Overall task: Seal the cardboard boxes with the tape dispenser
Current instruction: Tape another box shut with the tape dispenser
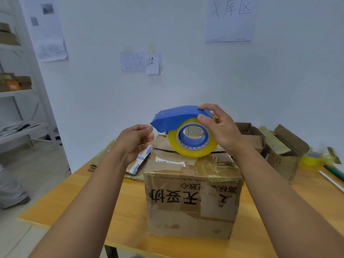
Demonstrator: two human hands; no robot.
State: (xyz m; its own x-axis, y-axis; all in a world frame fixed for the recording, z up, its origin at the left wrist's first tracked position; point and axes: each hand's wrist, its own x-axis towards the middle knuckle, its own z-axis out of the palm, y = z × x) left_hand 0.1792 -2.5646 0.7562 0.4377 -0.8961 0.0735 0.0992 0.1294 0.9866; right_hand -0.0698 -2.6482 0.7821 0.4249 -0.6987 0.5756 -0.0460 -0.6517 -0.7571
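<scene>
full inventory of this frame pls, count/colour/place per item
Blue plastic tape dispenser: 1, blue, held above the front box.
Roll of yellowish clear tape: 1, yellow, mounted in the dispenser.
Closed brown cardboard box: 1, brown with black print, table centre.
Open cardboard boxes: at least 2, brown, behind and right.
Flattened cardboard piece: 1, brown with blue-white tape, left of the closed box.
Spare yellow tape roll: 1, far right.
Wooden table: 1, light orange.
Paper sheets: several, white, on the wall.
Metal shelving: 1, white, left, holding small boxes.
Left hand: near the dispenser's front end; contact unclear.
Right hand: grips the dispenser.
</scene>
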